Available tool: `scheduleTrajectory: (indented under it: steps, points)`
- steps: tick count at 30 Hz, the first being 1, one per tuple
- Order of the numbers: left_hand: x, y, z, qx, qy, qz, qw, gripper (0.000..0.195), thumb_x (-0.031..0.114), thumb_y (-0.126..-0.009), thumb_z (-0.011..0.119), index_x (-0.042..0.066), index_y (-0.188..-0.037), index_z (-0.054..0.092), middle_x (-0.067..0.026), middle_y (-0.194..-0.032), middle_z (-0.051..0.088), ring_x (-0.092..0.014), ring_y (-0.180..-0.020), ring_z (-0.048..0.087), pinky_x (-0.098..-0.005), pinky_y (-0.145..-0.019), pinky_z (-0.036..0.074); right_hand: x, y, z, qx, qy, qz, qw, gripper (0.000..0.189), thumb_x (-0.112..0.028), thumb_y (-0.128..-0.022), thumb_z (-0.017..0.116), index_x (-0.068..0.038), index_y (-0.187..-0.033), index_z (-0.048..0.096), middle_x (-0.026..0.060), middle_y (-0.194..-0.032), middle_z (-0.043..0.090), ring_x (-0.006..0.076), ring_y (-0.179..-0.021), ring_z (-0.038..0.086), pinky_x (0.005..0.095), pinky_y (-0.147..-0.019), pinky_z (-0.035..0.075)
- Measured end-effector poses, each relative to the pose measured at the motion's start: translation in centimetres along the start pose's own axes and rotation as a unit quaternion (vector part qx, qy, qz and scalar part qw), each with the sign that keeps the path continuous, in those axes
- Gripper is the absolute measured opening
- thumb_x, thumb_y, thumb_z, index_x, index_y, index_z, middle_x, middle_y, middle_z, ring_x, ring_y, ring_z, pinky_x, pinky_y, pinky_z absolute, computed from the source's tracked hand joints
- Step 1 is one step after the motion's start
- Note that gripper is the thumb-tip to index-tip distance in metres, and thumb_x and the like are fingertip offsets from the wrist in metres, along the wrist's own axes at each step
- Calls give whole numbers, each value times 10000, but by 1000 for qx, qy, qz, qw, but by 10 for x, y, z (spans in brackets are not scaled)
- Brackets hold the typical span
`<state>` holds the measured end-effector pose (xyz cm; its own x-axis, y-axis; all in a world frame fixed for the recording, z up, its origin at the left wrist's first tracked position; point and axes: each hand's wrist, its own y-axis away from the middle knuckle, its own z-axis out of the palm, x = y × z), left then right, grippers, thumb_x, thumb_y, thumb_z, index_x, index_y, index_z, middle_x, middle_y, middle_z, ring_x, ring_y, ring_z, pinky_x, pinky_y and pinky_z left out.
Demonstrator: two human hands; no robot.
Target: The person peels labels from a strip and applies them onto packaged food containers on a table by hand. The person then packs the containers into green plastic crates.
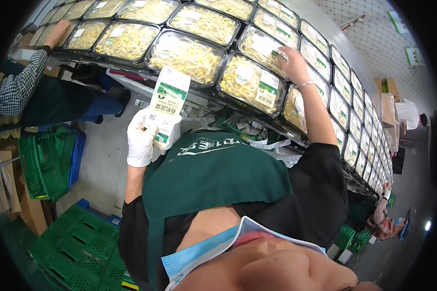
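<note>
My left hand [142, 136], in a white glove, grips a strip of printed labels [168, 95] in green and white that bear writing. The strip stands up in front of the near edge of a row of packs. My right hand [295, 65], bare with a bracelet at the wrist, rests its fingertips on a label [278, 61] on a clear-lidded pack of bean sprouts [253, 40]; the fingers are slightly blurred. Nearer to me, another sprout pack [240, 78] carries a white sticker and a green label. The pack left of it [185, 58] shows only a white sticker.
Sprout packs in rows cover the long table, curving off right. At the left a co-worker's hand [60, 32] touches packs; another person [382, 218] stands at the far right end. Green crates [76, 243] stand behind me at left. Label scraps [253, 127] lie below the table edge.
</note>
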<state>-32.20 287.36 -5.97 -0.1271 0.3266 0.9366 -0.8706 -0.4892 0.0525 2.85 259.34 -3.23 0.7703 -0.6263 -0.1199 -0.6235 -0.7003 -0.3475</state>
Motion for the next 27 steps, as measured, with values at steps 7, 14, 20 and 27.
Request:
scheduleTrajectory:
  steps: [7, 14, 20, 27]
  points:
    - [22, -2, -19, -92, -85, -16, 992, 403, 47, -728, 584, -32, -1106, 467, -90, -1020, 548, -121, -861, 537, -252, -748, 438, -108, -9, -17, -67, -368, 160, 913, 425, -303, -745, 592, -68, -1088, 506, 134, -882, 600, 245, -832, 577, 299, -764, 428]
    - [36, -20, -58, -288, -142, -125, 939, 312, 49, -736, 585, -25, -1030, 508, -91, -923, 572, -112, -814, 553, -235, -684, 459, -275, 8, -36, -126, -347, -133, 920, 78, -45, -726, 588, -20, -800, 586, 110, -697, 547, 262, -649, 539, 310, -590, 435]
    - [45, -10, -15, -56, -46, -35, 997, 129, 47, -756, 577, -14, -868, 551, -31, -759, 568, -69, -687, 511, -198, -613, 413, -293, 3, -26, -218, -354, -97, 904, 151, -162, -736, 607, -17, -772, 586, 124, -645, 548, 268, -601, 545, 325, -561, 442]
    - [36, -11, -29, -20, -45, -16, 999, 244, 92, -687, 665, -30, -875, 567, -56, -785, 584, -83, -675, 551, -211, -602, 442, -222, -66, -5, -112, -349, 64, 928, 246, -232, -745, 609, -15, -851, 563, 121, -664, 591, 195, -601, 586, 288, -557, 461]
